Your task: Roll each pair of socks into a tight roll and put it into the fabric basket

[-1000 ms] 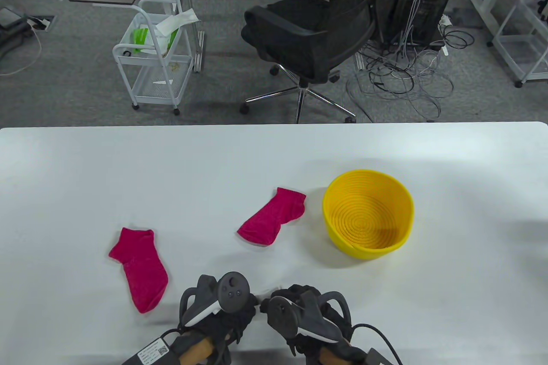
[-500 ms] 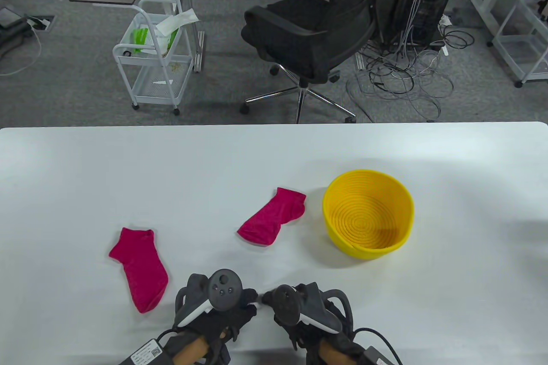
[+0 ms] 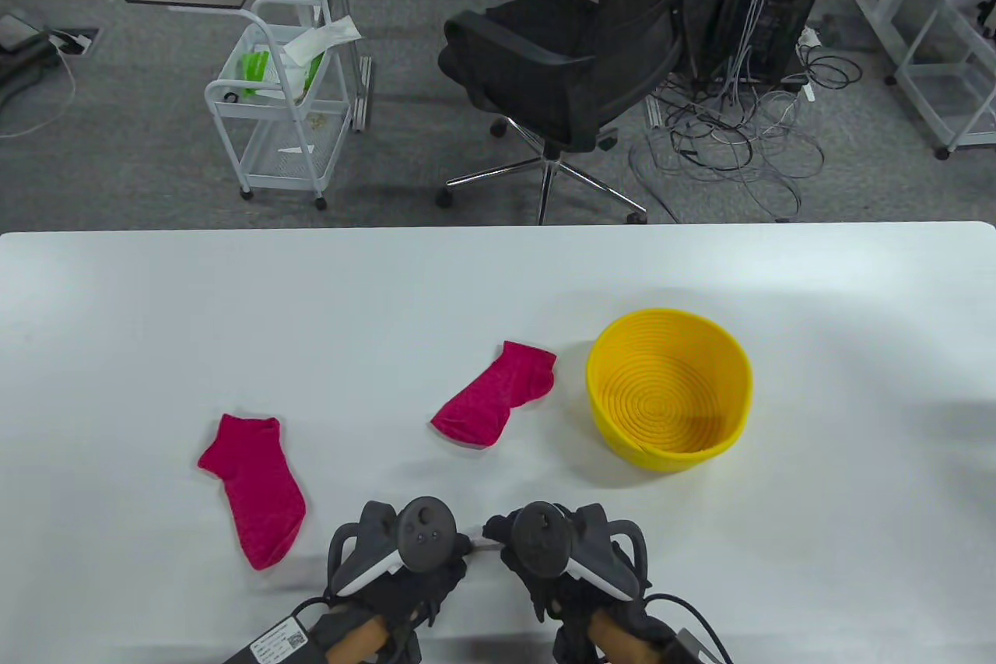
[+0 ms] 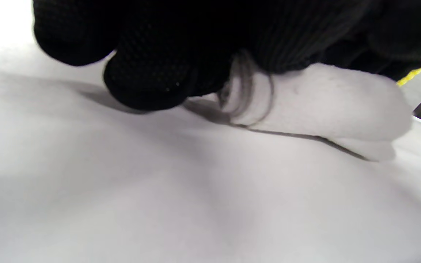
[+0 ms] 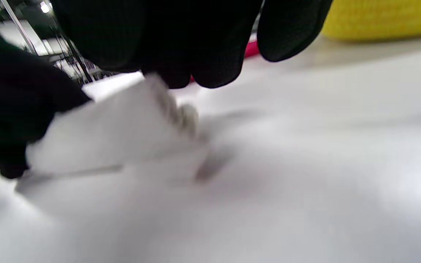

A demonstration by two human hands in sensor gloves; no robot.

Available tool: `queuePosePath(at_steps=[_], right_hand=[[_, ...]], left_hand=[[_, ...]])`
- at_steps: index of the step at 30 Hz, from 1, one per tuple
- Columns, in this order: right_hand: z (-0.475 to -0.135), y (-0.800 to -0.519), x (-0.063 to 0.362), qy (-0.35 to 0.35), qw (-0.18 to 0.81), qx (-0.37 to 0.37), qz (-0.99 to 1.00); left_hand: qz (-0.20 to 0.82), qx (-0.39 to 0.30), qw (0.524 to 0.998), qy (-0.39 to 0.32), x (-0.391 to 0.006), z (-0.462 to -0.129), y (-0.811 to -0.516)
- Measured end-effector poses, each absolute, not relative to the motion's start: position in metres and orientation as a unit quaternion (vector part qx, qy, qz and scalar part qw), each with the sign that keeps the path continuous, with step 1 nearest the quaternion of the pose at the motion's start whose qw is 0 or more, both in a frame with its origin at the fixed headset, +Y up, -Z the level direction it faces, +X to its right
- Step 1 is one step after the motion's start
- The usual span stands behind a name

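Two white socks point(image 4: 323, 106), a rolled-up pair, are sitting at the near table edge, both gloved hands, left point(image 3: 405, 578) and right point(image 3: 564, 570), gripping them. Two magenta socks point(image 3: 253, 489) point(image 3: 498, 393) are lying beyond, beside the yellow coiled basket point(image 3: 669, 454). No writing is reading clearly.

Table view: high mount, looking steeply down over the white table point(image 3: 156, 306), office floor beyond its far edge. Left wrist view: very close and low over the tabletop, under black gloved fingers point(image 4: 148, 73). Right wrist view: likewise low and close, blurred. All three views show the yellow ribbed round basket point(image 3: 669, 391) point(image 4: 411, 75) point(image 5: 382, 18).
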State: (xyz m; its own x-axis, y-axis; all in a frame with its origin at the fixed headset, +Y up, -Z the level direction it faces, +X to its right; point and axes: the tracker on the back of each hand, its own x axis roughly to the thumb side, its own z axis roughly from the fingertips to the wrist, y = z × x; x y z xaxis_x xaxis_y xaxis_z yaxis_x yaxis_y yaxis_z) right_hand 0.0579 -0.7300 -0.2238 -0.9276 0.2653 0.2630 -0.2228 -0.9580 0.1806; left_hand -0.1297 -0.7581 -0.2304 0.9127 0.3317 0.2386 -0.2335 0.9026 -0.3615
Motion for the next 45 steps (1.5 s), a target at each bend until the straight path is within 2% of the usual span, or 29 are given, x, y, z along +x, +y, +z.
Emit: queuePosePath(at_steps=[3,9,14,20,24,29,38,41,45], right_hand=[[-0.217,-0.719,0.056,0.056,0.126,0.180,0.974],[-0.206,-0.723,0.043,0.089,0.060,0.230,0.967],[-0.209,-0.736,0.039,0.120,0.026,0.217,0.968],[-0.212,-0.743,0.041,0.135,0.025,0.197,0.971],[-0.212,-0.747,0.040,0.140,0.022,0.194,0.971],[-0.214,-0.752,0.039,0.146,0.022,0.182,0.972],[-0.214,-0.748,0.038,0.146,0.033,0.187,0.971],[-0.211,-0.744,0.038,0.130,0.030,0.195,0.972],[-0.203,-0.730,0.034,0.070,0.034,0.218,0.973]], left_hand=[[0.153,-0.177,0.961,-0.146,-0.130,-0.232,-0.759],[0.163,-0.192,0.957,-0.145,-0.132,-0.234,-0.760],[0.172,-0.188,0.956,-0.144,-0.134,-0.234,-0.761],[0.162,-0.157,0.964,-0.142,-0.135,-0.227,-0.747],[0.117,-0.191,0.965,-0.139,-0.132,-0.224,-0.750],[0.108,-0.179,0.967,-0.147,-0.129,-0.225,-0.757],[0.153,-0.209,0.954,-0.152,-0.131,-0.232,-0.761],[0.157,-0.206,0.954,-0.153,-0.132,-0.232,-0.761],[0.167,-0.210,0.952,-0.149,-0.133,-0.234,-0.762]])
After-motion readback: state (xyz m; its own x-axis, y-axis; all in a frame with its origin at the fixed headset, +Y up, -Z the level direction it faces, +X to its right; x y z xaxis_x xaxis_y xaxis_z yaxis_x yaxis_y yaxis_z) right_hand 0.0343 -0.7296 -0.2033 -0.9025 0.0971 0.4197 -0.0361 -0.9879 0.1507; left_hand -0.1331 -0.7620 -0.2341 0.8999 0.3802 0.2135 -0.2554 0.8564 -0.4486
